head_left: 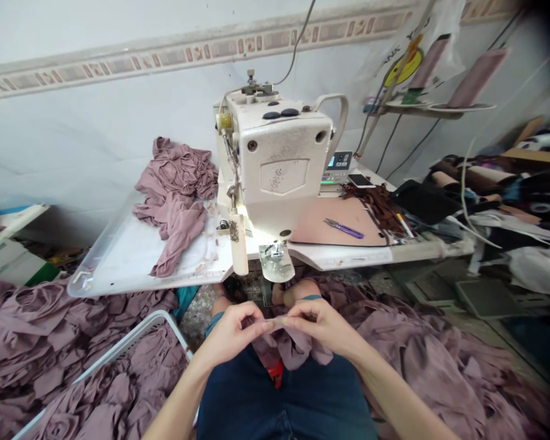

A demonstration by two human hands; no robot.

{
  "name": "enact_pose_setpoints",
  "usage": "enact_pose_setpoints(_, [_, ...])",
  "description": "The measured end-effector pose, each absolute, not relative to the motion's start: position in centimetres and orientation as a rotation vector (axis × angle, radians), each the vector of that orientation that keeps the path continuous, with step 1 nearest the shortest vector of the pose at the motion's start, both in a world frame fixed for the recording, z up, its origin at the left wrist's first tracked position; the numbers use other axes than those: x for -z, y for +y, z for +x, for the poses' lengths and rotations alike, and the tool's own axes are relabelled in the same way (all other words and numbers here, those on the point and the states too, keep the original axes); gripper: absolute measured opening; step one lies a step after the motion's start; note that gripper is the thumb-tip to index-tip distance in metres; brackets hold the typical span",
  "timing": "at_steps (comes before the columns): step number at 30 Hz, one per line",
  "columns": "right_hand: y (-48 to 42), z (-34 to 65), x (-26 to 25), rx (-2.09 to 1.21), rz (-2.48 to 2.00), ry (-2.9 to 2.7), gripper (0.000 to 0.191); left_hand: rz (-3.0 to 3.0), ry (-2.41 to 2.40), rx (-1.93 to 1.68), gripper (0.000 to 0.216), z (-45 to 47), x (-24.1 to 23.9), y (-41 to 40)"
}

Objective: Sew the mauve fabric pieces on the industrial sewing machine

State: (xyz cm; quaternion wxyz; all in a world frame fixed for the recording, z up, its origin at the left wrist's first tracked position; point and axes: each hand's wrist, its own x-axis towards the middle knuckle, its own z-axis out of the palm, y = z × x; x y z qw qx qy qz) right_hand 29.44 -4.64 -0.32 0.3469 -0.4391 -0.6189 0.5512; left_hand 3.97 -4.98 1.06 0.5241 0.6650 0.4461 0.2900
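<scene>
Over my lap, my left hand point(233, 332) and my right hand point(323, 324) pinch the top edge of a small mauve fabric piece point(289, 347), fingertips nearly touching. The cloth hangs down between my knees. A red object point(275, 371) shows just under it. In front of me stands a white sewing machine point(279, 165), its presser foot and needle plate point(275, 260) directly above my hands.
A heap of mauve pieces point(176, 195) lies on the clear extension table point(119, 256) to the left. Purple-handled snips point(343, 228) rest on the right. A white basket point(132, 342) of mauve fabric sits at my left; more fabric piles point(440, 360) cover the floor. Thread cones point(476, 76) stand at the upper right.
</scene>
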Motion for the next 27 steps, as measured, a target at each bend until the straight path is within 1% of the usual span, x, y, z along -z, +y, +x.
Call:
enact_pose_setpoints(4, [-4.4, 30.2, -0.5, -1.344, -1.154, -1.573, 0.042, 1.375, 1.089, -0.755, 0.035, 4.6, -0.7, -4.8])
enact_pose_setpoints(7, [-4.5, 30.4, -0.9, -1.328, -1.187, -1.533, 0.043, 1.391, 1.091, -0.79, 0.04, 4.5, -1.5, -4.5])
enact_pose_setpoints(9, [-4.8, 30.3, -1.2, -1.272, -1.183, -1.523, 0.042, 1.546, 1.12, -0.824, 0.034, 4.4, -2.2, -4.2])
enact_pose_setpoints(11, [-5.2, 30.1, -1.7, -1.133, -1.184, -1.555, 0.04, 1.779, 1.149, -0.871, 0.03, 4.3, -2.8, -4.1])
enact_pose_setpoints(15, [-6.2, 29.6, -3.3, -0.84, -1.182, -1.617, 0.037, 2.124, 1.107, -0.922, 0.033, 4.2, -3.2, -4.1])
enact_pose_setpoints(18, [-6.2, 29.4, -4.3, -0.748, -1.127, -1.606, 0.035, 2.191, 1.034, -0.975, 0.035, 4.3, -3.5, -4.1])
enact_pose_setpoints(21, [-5.1, 29.3, -5.1, -0.759, -1.116, -1.548, 0.036, 2.094, 1.05, -0.955, 0.035, 4.7, -4.2, -3.6])
enact_pose_setpoints(27, [-2.2, 29.0, -5.0, -1.091, -1.195, -1.306, 0.042, 1.729, 1.179, -0.953, 0.043, 5.8, -5.8, -1.5])
